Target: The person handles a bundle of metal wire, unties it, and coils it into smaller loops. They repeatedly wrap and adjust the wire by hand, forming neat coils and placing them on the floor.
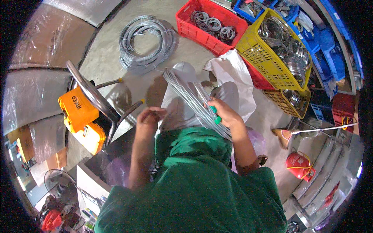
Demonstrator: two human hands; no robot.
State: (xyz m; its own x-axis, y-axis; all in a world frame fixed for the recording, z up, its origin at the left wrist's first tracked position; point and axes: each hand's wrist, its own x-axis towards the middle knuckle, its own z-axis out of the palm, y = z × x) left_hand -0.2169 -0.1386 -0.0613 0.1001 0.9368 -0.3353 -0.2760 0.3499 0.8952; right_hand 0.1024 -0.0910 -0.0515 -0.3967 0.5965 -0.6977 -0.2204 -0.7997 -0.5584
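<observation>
Across my lap lies a bundle of straight grey metal wires (188, 97), running from the far left down to the near right. My right hand (225, 112) is closed around a slim tool with a green handle (216, 115), held over the wires. A pale, narrow, partly see-through length extends beyond the grip; its exact kind is unclear. My left hand (149, 115) is to the left of the bundle and apart from it. Its fingers point right, bent and slightly blurred, so whether they pinch anything cannot be made out.
A large wire coil (145, 42) lies on the floor ahead. Small coils fill a red crate (217, 42); metal rings fill a yellow crate (268, 50). A white sack (237, 77) spreads beyond my knees. An orange-cased machine (79, 108) stands left; a red fire extinguisher (299, 165) stands right.
</observation>
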